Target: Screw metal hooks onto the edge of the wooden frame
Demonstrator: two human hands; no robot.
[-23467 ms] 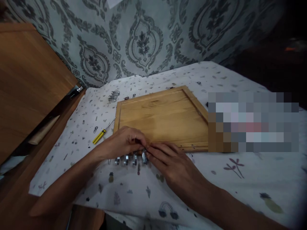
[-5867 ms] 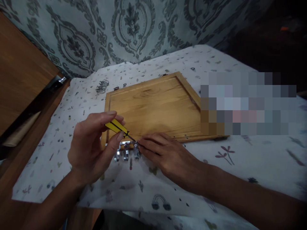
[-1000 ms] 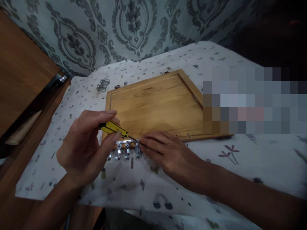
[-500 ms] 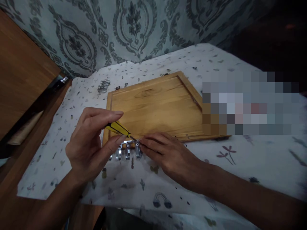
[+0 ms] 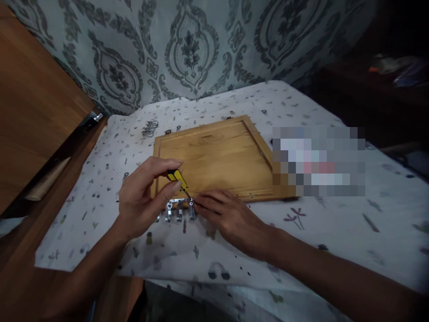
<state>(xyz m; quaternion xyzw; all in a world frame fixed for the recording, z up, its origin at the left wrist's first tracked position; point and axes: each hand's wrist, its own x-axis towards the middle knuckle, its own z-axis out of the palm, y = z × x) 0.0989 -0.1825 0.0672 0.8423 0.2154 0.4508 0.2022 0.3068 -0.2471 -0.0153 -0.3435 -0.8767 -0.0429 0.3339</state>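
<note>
My left hand [image 5: 142,201] pinches a small yellow-and-black screwdriver [image 5: 176,178], its tip pointing down at the right end of a metal hook rail [image 5: 176,210]. The rail's shiny hooks hang over the near edge of a wooden panel [image 5: 214,156] lying flat on the patterned cloth. My right hand [image 5: 228,219] rests on the cloth beside the rail, its fingertips pressed together at the rail's right end, close to the screwdriver tip. What those fingertips hold is too small to see.
A white printed cloth [image 5: 335,223] covers the table. A bunch of metal rings [image 5: 149,129] lies behind the panel. A wooden cabinet [image 5: 30,103] stands at the left, patterned wallpaper [image 5: 187,44] behind. A pixelated patch [image 5: 318,161] covers the panel's right end.
The view has shifted a little, so everything sits lower and further right in frame. My left hand's fingers have shifted slightly on the screwdriver handle; the right hand stays at the rail's end.
</note>
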